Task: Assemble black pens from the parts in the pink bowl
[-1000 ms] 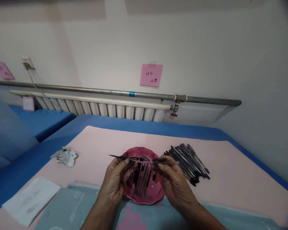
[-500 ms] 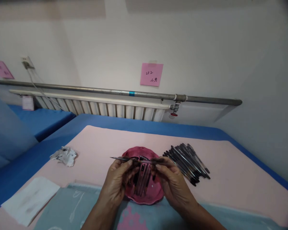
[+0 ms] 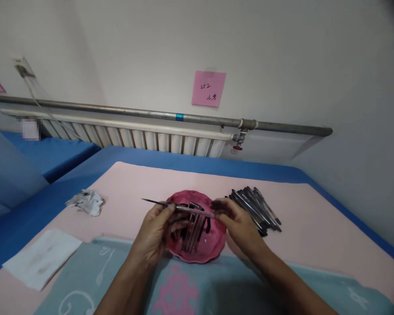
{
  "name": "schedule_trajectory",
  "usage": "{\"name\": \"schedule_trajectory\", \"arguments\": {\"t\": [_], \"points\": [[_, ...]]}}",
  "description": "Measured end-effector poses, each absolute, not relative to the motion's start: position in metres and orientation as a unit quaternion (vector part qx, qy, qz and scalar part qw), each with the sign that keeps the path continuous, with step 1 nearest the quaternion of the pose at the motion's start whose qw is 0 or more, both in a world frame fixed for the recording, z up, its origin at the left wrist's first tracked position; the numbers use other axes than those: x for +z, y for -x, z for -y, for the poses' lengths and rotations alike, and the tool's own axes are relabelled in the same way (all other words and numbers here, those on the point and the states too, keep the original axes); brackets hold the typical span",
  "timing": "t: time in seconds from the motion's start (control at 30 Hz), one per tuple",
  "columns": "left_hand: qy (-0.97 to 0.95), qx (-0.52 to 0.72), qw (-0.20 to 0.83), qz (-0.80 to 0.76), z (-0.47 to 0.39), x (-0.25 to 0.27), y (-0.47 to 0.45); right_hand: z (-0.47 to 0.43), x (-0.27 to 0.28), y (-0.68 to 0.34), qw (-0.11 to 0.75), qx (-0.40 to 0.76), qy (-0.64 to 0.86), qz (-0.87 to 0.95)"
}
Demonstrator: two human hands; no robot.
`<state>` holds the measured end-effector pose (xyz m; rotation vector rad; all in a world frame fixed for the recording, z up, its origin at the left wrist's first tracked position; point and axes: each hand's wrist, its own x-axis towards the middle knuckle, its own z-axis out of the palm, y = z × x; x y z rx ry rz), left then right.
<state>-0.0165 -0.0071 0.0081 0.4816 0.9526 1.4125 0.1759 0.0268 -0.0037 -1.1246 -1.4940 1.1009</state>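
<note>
Left hand [image 3: 154, 227] pinches a slim pen [image 3: 192, 211] over a dark-pink bowl [image 3: 216, 247], right hand [image 3: 241, 224] at its other end, grip unclear, dark tubes [image 3: 193, 236] inside, bowl at the teal cloth's [image 3: 118, 258] far edge.

Two hands [image 3: 153, 236], one dish [image 3: 214, 245], one crumpled wad [image 3: 87, 202], two pink notes [image 3: 209, 89]
</note>
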Motion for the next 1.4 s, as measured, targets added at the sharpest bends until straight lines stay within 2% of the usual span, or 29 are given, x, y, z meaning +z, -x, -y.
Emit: {"name": "schedule_trajectory", "arguments": {"t": [0.1,0.2,0.37,0.53,0.67,0.8,0.9,1.17,1.4], "points": [[-0.269,0.627,0.553,-0.478,0.003,0.007,0.028,-0.033,0.002,-0.188,0.319,0.223,0.467,0.794],[-0.348,0.609,0.495,-0.512,0.002,0.004,0.033,-0.032,0.002,-0.189,0.154,0.087,0.423,0.889],[-0.362,0.588,0.510,-0.513,0.004,0.003,0.029,-0.032,0.005,-0.175,0.020,0.022,0.396,0.918],[-0.320,0.588,0.552,-0.497,0.003,0.006,0.027,-0.034,0.013,-0.165,-0.026,0.005,0.397,0.917],[-0.285,0.600,0.565,-0.489,0.000,0.006,0.027,-0.036,0.010,-0.167,0.019,0.013,0.391,0.920],[-0.278,0.609,0.571,-0.475,-0.001,0.007,0.028,-0.036,0.008,-0.171,0.155,0.086,0.395,0.901],[-0.267,0.633,0.565,-0.457,-0.002,0.009,0.030,-0.033,0.008,-0.172,0.225,0.136,0.397,0.880],[-0.232,0.666,0.578,-0.411,0.001,0.014,0.034,-0.025,-0.001,-0.169,0.299,0.275,0.427,0.808],[-0.233,0.650,0.622,-0.369,0.003,0.011,0.030,-0.016,-0.010,-0.155,0.437,0.427,0.447,0.654]]}}
